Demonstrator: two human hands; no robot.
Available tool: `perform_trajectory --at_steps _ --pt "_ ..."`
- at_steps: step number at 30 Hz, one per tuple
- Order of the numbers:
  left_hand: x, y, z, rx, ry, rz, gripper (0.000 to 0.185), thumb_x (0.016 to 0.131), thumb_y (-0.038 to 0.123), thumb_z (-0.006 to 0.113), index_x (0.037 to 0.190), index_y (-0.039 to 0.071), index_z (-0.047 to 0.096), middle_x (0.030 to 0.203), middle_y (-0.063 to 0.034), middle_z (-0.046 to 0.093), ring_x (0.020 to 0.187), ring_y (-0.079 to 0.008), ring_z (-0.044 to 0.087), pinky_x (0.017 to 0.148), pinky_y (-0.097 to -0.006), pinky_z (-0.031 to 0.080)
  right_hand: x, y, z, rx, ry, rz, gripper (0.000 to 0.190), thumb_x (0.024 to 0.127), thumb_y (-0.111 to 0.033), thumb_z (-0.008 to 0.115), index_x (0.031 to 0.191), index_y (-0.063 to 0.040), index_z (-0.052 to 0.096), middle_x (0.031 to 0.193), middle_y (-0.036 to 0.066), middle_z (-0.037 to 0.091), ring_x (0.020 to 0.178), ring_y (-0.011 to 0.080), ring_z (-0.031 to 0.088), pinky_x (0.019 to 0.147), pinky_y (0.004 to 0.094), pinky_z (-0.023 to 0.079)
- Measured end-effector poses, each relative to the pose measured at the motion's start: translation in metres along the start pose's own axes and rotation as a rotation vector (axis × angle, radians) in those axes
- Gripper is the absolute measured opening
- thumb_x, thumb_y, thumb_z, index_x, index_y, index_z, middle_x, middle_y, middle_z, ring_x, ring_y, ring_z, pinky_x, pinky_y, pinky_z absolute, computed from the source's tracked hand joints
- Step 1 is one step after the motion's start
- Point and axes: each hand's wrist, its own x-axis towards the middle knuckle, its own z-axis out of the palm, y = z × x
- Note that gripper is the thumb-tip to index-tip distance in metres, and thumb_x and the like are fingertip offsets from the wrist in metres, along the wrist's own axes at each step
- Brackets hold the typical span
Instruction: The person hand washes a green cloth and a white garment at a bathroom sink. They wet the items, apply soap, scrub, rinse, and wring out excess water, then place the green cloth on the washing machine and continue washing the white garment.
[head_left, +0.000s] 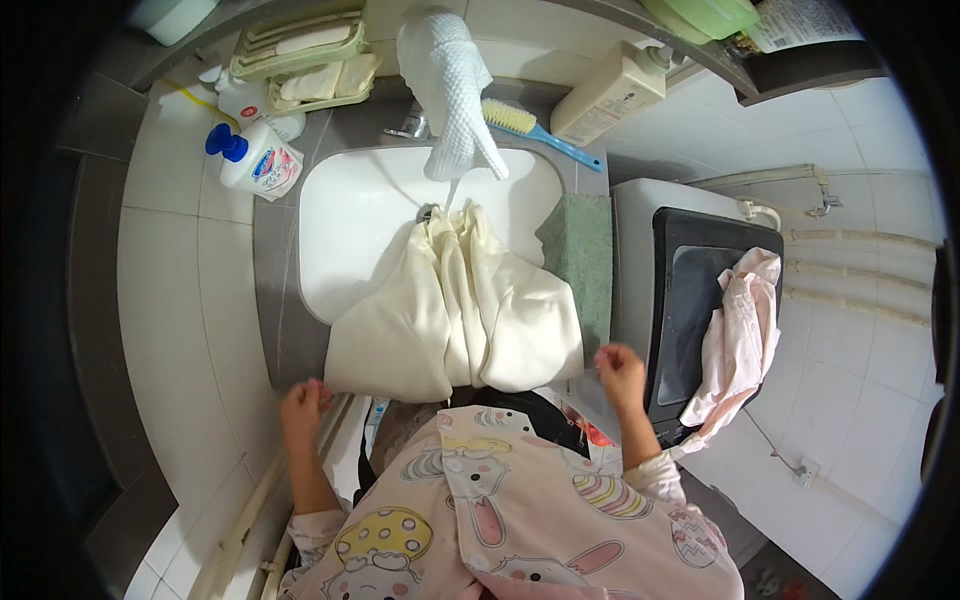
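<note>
A cream-white cloth garment (457, 307) lies spread from the white sink basin (352, 210) over the counter's front edge, its gathered end near the drain. My left hand (304, 409) is at the garment's lower left corner, fingers curled; whether they pinch the cloth is unclear. Beside the lower right corner, my right hand (622, 371) has bent fingers and seems just off the cloth. A white textured towel (450, 90) hangs over the faucet area, hiding most of the faucet.
A blue-handled scrub brush (555, 142) and a large beige bottle (611, 94) lie behind the basin. At left stand a pump bottle (259, 161) and soap racks (322, 90). A green towel (589, 262) covers the right counter. Pink clothing (739, 337) rests on the washing machine (682, 270).
</note>
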Motion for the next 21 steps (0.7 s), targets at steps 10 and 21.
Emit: perform_trajectory --at_steps 10,21 --pt "0.021 -0.086 0.052 -0.972 -0.356 -0.779 0.037 0.090 0.031 0.045 0.118 0.007 0.051 0.112 -0.0064 0.058 0.094 -0.0213 0.056 0.065 -0.0292 0.039 -0.021 0.012 0.028 -0.131 -0.267 0.337 0.022 0.077 -0.017 0.064 0.083 0.003 0.064 0.064 0.009 0.065 0.047 0.0156 0.061 0.044 0.0287 0.048" --pt "0.002 -0.005 0.090 -1.300 -0.202 -0.947 0.039 0.086 0.037 0.049 0.112 0.009 0.051 0.114 -0.0097 0.053 0.103 -0.0275 0.050 0.076 -0.0403 0.044 -0.055 -0.136 -0.015 -0.562 0.223 -0.451 0.009 0.068 -0.010 0.064 0.071 -0.005 0.057 0.060 0.012 0.058 0.054 0.0300 0.059 0.051 0.0376 0.048"
